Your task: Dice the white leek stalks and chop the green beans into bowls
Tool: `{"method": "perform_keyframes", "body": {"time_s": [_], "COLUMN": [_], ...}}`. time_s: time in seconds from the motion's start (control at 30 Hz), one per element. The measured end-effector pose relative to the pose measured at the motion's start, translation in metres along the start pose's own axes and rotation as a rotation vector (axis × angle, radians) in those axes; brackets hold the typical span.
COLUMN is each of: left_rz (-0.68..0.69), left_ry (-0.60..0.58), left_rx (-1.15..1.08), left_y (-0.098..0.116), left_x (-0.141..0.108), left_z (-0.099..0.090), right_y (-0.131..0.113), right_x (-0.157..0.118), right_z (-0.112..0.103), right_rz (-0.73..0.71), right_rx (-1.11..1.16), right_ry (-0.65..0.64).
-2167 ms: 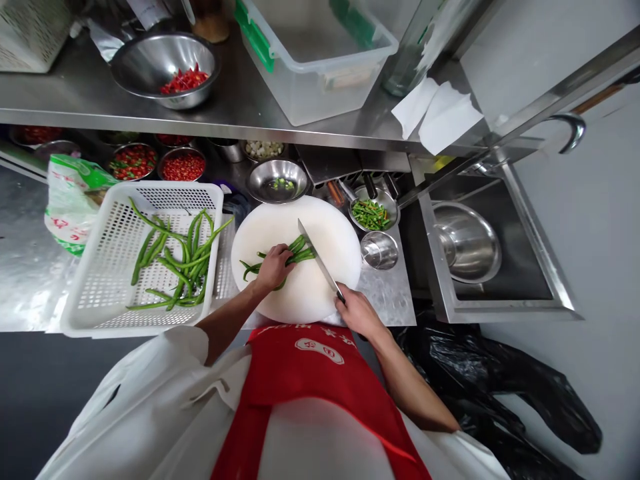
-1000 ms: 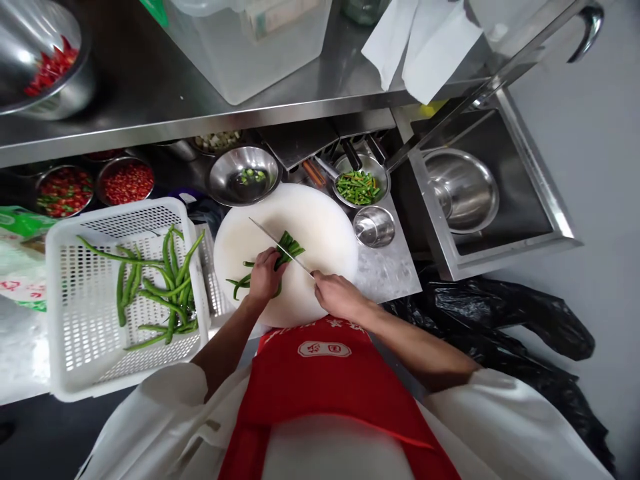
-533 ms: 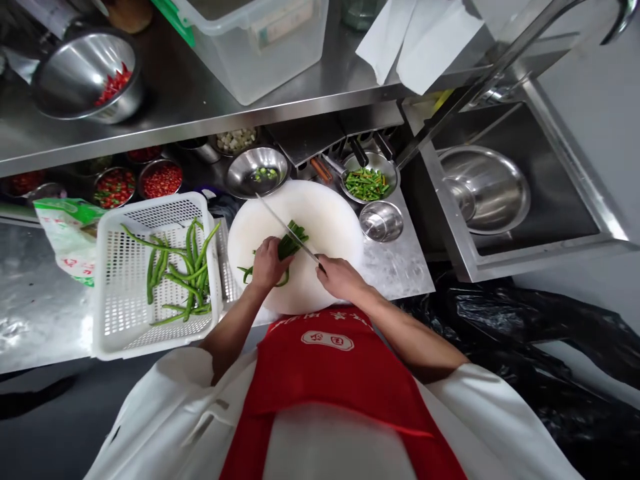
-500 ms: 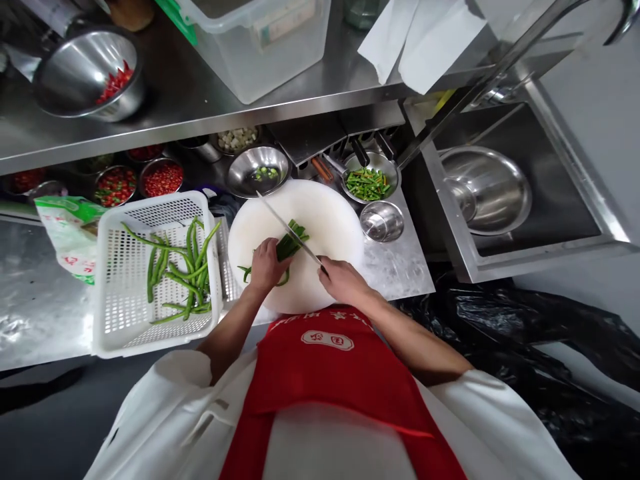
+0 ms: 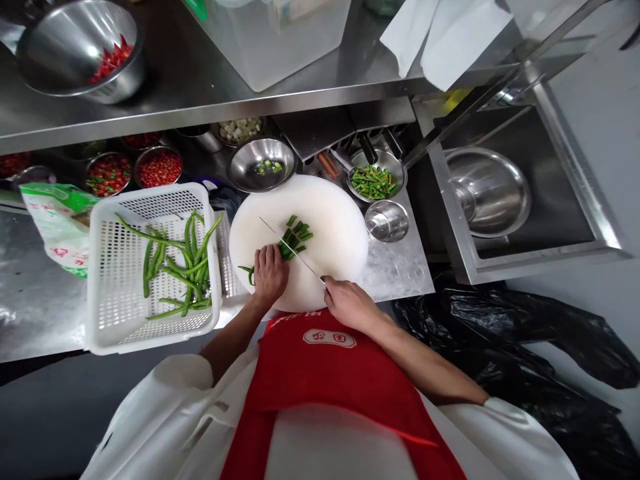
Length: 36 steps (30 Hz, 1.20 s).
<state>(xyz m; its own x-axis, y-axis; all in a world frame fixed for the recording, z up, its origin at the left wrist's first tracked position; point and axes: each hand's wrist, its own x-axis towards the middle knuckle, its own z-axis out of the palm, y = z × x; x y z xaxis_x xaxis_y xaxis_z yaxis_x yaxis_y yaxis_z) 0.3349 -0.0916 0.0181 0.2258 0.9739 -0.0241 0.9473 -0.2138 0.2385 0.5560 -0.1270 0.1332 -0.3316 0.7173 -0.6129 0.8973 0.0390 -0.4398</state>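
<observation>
On the round white cutting board (image 5: 330, 207) lies a bunch of green chili peppers (image 5: 291, 239), partly cut into short lengths on the far side of the blade. My left hand (image 5: 271, 272) is closed over the near end of the bunch, fingers curled just beside the blade. Curved pepper ends (image 5: 247, 271) poke out left of that hand. In my right hand (image 5: 345, 299) is the handle of a kitchen knife (image 5: 293, 252). Its blade runs diagonally up and left across the peppers. The fingers hide most of the handle.
Left of the board stands a white plastic basket (image 5: 113, 267) with several long green chilies (image 5: 187, 263). Behind the board is a steel bowl (image 5: 240, 170) with a few green pieces. To the right are a bowl of cut peppers (image 5: 373, 181), a small steel bowl (image 5: 387, 221) and a sink (image 5: 545, 243).
The knife has shifted toward me along the bunch, and more cut pieces lie apart beyond it. My left hand has drawn back slightly. The whole view has also shifted a little.
</observation>
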Motion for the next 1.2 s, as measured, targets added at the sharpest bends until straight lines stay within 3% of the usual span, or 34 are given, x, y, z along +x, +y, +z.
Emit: {"method": "perform_keyframes", "body": {"time_s": [0.33, 0.57, 0.7, 0.8, 0.93, 1.07, 1.2], "left_rz": [-0.037, -0.030, 0.033, 0.008, 0.021, -0.018, -0.013], "left_ry": [0.011, 0.008, 0.088, 0.008, -0.149, -0.098, -0.030], "left_rx": [-0.011, -0.095, -0.216, -0.144, -0.015, 0.045, 0.051], "left_y": [-0.001, 0.015, -0.005, -0.031, -0.042, -0.029, -0.020], "left_x": [0.002, 0.003, 0.014, 0.020, 0.009, -0.007, -0.013], "left_z": [0.006, -0.015, -0.045, -0.053, -0.037, -0.020, -0.014], "right_y": [-0.007, -0.005, -0.004, -0.003, -0.004, -0.009, -0.015], "right_x": [0.047, 0.052, 0.053, 0.046, 0.020, -0.004, -0.006], "right_z": [0.001, -0.005, -0.003, -0.001, 0.002, 0.009, 0.015], "right_rz": [-0.020, -0.049, -0.058, -0.056, -0.096, -0.114, -0.069], "right_rx": [-0.075, -0.078, -0.067, -0.041, 0.016, 0.051, 0.010], "right_ry": [0.032, 0.063, 0.076, 0.097, 0.183, 0.137, 0.059]}}
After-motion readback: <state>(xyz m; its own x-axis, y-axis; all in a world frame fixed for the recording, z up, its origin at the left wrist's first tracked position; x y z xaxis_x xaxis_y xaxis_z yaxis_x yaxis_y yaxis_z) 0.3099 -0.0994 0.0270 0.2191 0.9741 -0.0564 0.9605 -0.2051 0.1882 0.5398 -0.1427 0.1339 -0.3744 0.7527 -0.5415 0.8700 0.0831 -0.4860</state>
